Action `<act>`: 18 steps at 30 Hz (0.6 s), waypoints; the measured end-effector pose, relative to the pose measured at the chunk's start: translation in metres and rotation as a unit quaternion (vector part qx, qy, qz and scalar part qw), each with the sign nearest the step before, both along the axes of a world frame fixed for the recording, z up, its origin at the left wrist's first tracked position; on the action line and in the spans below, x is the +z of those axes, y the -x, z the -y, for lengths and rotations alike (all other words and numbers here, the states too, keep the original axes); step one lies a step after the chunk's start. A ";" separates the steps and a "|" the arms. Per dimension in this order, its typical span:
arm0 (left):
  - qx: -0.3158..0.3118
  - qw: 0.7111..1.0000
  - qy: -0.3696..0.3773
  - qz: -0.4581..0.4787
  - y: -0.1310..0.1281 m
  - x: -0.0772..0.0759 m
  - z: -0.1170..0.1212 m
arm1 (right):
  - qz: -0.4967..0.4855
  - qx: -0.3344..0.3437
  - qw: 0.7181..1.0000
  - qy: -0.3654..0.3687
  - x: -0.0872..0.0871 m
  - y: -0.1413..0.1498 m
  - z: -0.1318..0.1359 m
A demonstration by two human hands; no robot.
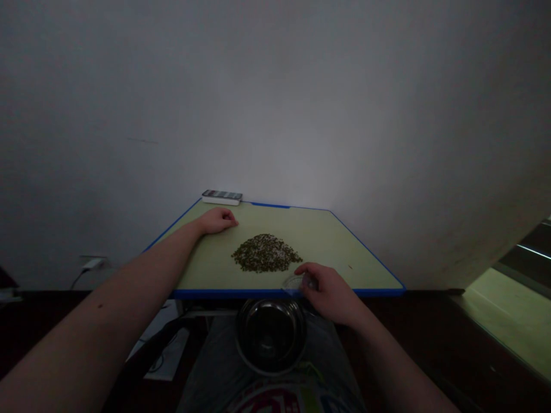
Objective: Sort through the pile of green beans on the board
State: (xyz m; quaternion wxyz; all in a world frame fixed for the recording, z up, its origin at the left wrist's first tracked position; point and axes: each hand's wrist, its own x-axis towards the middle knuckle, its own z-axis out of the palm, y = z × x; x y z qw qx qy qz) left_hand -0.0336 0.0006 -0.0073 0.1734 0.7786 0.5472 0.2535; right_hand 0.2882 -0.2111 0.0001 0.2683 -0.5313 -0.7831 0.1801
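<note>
A low pile of small dark green and whitish grains (267,253), like beans mixed with something paler, lies on the pale yellow table (310,229). My left hand (216,220) rests on the tabletop behind and left of the pile, its fingers curled closed with nothing visible in them. At the front edge, my right hand (329,289) grips a clear plastic piece (293,283), shaped like a shallow dish or lid, close to the pile's right side. Below the edge, a shiny metal bowl (272,367) sits on my lap; its inside is too dark to make out.
A phone (222,195) lies on a white box (221,201) at the table's back left corner. Behind it rises a plain wall (275,103). Blue trim (370,292) borders the tabletop. A charger with a cable (92,264) is plugged in at left.
</note>
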 end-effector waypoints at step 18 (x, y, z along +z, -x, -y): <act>-0.003 1.000 -0.005 -0.007 -0.002 0.003 0.004 | -0.171 -0.120 0.977 -0.040 -0.017 -0.050 -0.059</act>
